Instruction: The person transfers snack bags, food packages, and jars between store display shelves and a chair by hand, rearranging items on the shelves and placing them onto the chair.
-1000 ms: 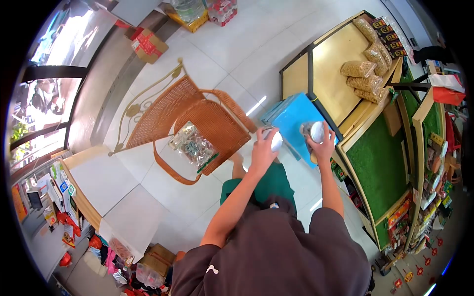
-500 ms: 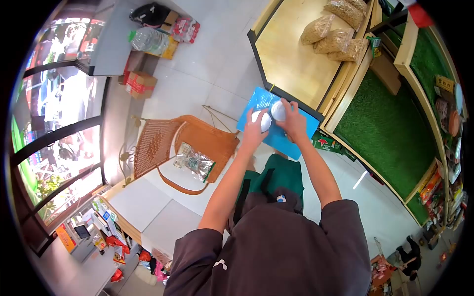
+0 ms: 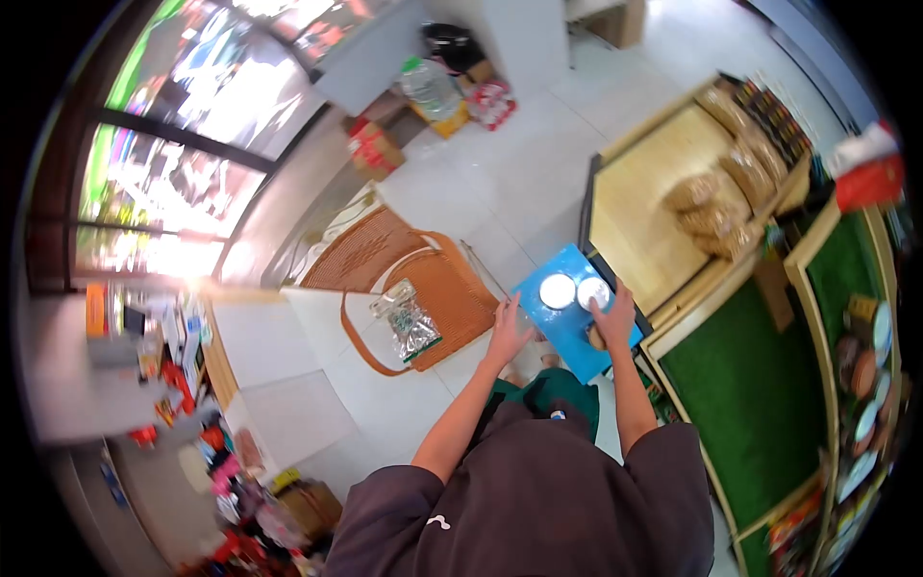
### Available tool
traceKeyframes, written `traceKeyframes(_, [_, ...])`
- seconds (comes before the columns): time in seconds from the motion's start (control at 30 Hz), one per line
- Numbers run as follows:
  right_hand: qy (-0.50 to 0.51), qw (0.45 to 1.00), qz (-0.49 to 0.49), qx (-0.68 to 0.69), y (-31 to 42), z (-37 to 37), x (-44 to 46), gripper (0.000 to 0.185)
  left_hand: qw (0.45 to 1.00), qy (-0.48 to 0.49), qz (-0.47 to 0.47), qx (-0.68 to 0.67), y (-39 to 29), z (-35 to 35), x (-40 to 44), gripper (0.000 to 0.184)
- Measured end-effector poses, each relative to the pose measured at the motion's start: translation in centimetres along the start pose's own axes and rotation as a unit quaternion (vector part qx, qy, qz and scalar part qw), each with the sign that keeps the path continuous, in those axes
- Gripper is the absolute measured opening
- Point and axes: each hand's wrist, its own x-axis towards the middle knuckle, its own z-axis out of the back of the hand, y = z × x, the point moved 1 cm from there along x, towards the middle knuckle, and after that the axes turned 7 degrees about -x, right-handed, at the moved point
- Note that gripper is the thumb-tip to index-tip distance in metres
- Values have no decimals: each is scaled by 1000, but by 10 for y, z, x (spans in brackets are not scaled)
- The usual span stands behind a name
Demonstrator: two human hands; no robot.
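Note:
Two jars with white lids stand side by side on a blue surface (image 3: 548, 332). The left jar (image 3: 557, 290) has nothing gripping it. My left hand (image 3: 511, 332) is just left of the blue surface, its fingers apart and empty. My right hand (image 3: 616, 313) has its fingers around the right jar (image 3: 592, 292), at the side nearest the wooden display. A small round brownish thing (image 3: 596, 337) shows beside my right palm, partly hidden.
A wicker chair (image 3: 452, 293) with a clear plastic bag of small items (image 3: 407, 322) stands to the left. The wooden display (image 3: 644, 202) with bags of grain (image 3: 711, 207) is at the right, above a green-lined bin (image 3: 750, 394). Cartons (image 3: 375, 149) lie beyond.
Both jars have been brought over the blue surface and set down side by side. My left hand has let go of its jar and moved left. The view has turned.

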Motion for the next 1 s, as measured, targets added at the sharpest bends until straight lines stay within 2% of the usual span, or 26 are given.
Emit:
traceKeyframes(0.03, [15,1000,-26,-2,2,5,-2,65,1000,-14,-3,-4,26,9,-17,80])
traceKeyframes(0.07, [16,1000,-6,2,0,8,-5,65,1000,-22,-6,-7,54,14,-36,75])
traceKeyframes(0.13, [49,995,-83,38,-9,7,-13,62,995,-57,59,64,116,19,-76,65])
traceKeyframes(0.17, [45,995,-76,36,-12,8,-18,62,984,-17,177,22,131,27,-93,60])
traceKeyframes(0.2, [21,990,-113,85,-17,9,-24,58,956,29,291,-22,142,35,-111,56])
traceKeyframes(0.23, [-5,980,-151,133,-25,11,-33,55,937,39,338,-74,141,43,-128,52])
traceKeyframes(0.27, [-13,980,-150,128,-33,12,-43,55,915,51,382,-123,141,51,-145,48])
traceKeyframes(0.33, [-46,945,-254,201,-54,5,-69,54,914,49,390,-100,187,45,-174,44])
traceKeyframes(0.37, [-107,930,-278,215,-77,-15,-90,50,920,49,383,-74,202,42,-189,41])
traceKeyframes(0.43, [-77,929,-311,184,-84,-4,-138,41,915,75,394,-50,218,41,-215,39])
traceKeyframes(0.47, [-69,940,-279,184,-71,16,-167,32,902,101,415,-58,218,35,-223,39])
traceKeyframes(0.5, [25,938,-320,132,-94,6,-199,29,900,113,416,-62,216,31,-228,39])
traceKeyframes(0.53, [94,942,-277,162,-129,-12,-239,31,895,133,421,-64,216,29,-240,38])
traceKeyframes(0.6, [268,878,-236,318,-138,22,-313,31,905,171,384,-62,235,16,-256,39])
traceKeyframes(0.67, [319,870,-323,190,-156,55,-385,36,884,207,416,-49,219,5,-260,38])
traceKeyframes(0.73, [188,825,-490,209,-189,71,-466,32,883,247,398,-29,200,-4,-256,39])
traceKeyframes(0.77, [117,805,-536,226,-221,66,-518,31,878,256,404,-33,190,-9,-259,39])
traceKeyframes(0.8, [117,754,-621,177,-213,101,-540,33,878,276,392,-10,184,-14,-260,39])
traceKeyframes(0.87, [130,708,-683,124,-237,124,-601,36,895,257,363,-29,166,-30,-254,40])
traceKeyframes(0.9, [100,681,-715,126,-235,137,-620,37,901,261,346,-22,163,-37,-252,40])
traceKeyframes(0.93, [85,671,-723,141,-236,141,-633,37,903,273,331,-8,161,-43,-250,40])
traceKeyframes(1.0, [-7,662,-719,213,-238,152,-653,38,904,295,309,12,153,-60,-251,39])
